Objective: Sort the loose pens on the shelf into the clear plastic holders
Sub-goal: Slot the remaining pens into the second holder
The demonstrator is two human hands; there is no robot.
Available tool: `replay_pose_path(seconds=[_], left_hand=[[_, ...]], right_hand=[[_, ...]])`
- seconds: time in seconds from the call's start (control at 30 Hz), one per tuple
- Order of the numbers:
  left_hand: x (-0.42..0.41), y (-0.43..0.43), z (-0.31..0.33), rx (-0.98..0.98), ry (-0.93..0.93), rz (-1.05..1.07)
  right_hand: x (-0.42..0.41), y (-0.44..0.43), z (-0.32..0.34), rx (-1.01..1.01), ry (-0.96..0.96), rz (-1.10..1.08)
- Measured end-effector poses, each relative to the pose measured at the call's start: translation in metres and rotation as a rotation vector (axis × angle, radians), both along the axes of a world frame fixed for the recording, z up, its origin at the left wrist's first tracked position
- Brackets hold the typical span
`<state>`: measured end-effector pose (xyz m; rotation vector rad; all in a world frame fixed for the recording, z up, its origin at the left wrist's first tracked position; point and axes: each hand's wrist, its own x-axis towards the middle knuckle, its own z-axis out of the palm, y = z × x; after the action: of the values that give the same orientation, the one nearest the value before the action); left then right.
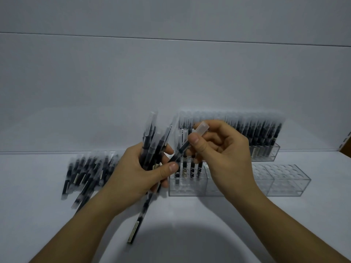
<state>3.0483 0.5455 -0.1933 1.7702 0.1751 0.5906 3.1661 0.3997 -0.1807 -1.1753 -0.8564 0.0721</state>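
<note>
My left hand (pixel 136 168) grips a bundle of black pens (pixel 152 137) with clear caps, held upright above the white shelf (pixel 47 215). My right hand (pixel 222 150) pinches a single pen (pixel 191 143) near its clear cap, slanting down toward my left thumb. Just behind and below my hands stands a clear plastic holder (pixel 182 188) with a few pens upright in its left holes. Its row continues right as clear holders (pixel 284 181) whose holes show no pens. A pile of loose pens (pixel 87 171) lies on the shelf to the left.
A full clear holder (pixel 262 137) packed with several upright pens stands at the back right against the white wall. One pen (pixel 138 221) hangs down from below my left hand toward the front. A brown edge (pixel 346 145) shows at the far right.
</note>
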Motion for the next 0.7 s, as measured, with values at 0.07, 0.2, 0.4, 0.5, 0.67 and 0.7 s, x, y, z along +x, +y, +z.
replay_pose_path(seconds=[0.07,0.2,0.4,0.5,0.67,0.7], left_hand=[[0.0,-0.001,0.001,-0.007,-0.001,-0.017],[0.002,0.002,-0.004,-0.118,-0.014,0.029],[0.005,0.012,-0.01,-0.289,-0.016,0.078],[0.006,0.012,-0.01,-0.259,-0.013,0.083],[0.007,0.01,-0.009,-0.232,-0.017,0.116],[0.006,0.01,-0.008,-0.245,-0.02,0.126]], right_hand=[[0.002,-0.001,0.0,0.014,-0.006,-0.003],[0.008,-0.006,0.006,0.059,0.048,-0.054],[0.022,-0.013,0.01,0.063,-0.03,-0.228],[0.023,-0.013,0.008,0.054,-0.16,-0.26],[0.022,-0.012,0.005,0.05,-0.257,-0.276],[0.021,-0.012,0.004,0.045,-0.26,-0.266]])
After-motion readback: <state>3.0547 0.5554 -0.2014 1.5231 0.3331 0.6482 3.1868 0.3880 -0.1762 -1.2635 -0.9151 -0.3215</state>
